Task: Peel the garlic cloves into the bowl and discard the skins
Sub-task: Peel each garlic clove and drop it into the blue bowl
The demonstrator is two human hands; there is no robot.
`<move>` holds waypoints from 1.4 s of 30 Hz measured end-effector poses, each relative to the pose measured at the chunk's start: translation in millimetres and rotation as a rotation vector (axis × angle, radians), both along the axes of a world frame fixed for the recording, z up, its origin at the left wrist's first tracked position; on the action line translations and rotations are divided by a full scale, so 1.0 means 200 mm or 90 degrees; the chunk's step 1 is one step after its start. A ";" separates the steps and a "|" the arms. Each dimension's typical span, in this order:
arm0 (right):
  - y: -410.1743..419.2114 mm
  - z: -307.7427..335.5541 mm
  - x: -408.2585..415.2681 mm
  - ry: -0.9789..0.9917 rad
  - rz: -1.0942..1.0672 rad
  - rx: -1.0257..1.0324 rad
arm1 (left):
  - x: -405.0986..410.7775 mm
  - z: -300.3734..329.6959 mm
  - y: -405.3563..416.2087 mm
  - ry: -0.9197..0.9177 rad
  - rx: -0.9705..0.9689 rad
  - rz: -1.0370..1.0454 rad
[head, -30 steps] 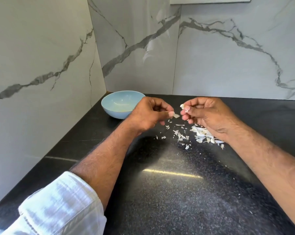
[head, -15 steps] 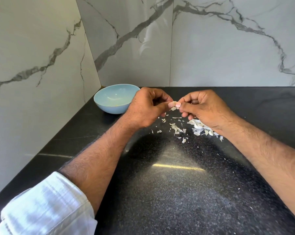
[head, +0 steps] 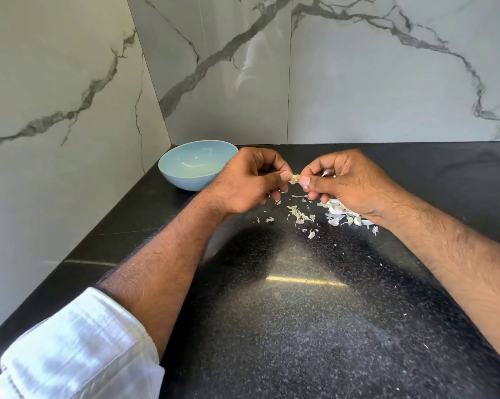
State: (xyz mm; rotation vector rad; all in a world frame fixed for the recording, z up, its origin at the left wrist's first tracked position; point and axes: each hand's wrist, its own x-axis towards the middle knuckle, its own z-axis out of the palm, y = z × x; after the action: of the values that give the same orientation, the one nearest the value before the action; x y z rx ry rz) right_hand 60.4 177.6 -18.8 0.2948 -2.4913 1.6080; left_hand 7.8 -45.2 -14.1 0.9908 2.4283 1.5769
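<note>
Above scattered skins (head: 302,216), both hands (head: 296,180) pinch one garlic clove (head: 295,177).

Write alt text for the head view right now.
Both hands, left hand and right hand, pinch a garlic clove above the black counter. Skins lie scattered beneath; a blue bowl sits left.

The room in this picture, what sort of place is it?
Most likely a home kitchen corner. A dark speckled countertop meets marble-look wall panels, a light blue bowl sits by the corner, and the left hand and right hand pinch a garlic clove above scattered skins.
</note>
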 end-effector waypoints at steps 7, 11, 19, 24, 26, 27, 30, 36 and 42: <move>0.00 -0.01 -0.01 -0.021 -0.006 -0.015 | 0.01 0.00 0.01 -0.028 0.004 -0.002; 0.00 -0.02 0.00 -0.010 -0.015 0.002 | 0.01 0.00 0.00 0.001 -0.001 0.009; 0.00 -0.01 0.01 0.003 -0.033 0.040 | 0.01 0.00 -0.01 0.054 -0.057 0.006; 0.00 -0.01 0.01 -0.021 -0.007 -0.008 | -0.01 -0.02 0.00 0.057 -0.022 -0.002; 0.00 -0.01 0.00 -0.042 0.002 -0.045 | -0.01 -0.02 0.00 0.047 0.001 -0.013; 0.01 -0.01 0.00 -0.051 0.007 -0.062 | -0.01 -0.02 0.00 0.043 0.009 -0.017; 0.00 -0.02 0.00 -0.081 0.024 -0.117 | -0.01 -0.02 0.02 0.033 0.017 -0.034; 0.01 -0.02 -0.01 -0.152 0.037 -0.223 | 0.01 -0.01 0.02 0.001 0.061 -0.054; 0.01 -0.01 -0.01 -0.158 0.028 -0.237 | 0.01 -0.02 0.02 0.002 0.056 -0.025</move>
State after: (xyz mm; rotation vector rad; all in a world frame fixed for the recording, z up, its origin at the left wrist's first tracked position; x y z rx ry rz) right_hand 59.4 179.3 -20.9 0.1046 -2.2910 2.1980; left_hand 9.3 -40.5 -18.5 1.0496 2.3451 1.6823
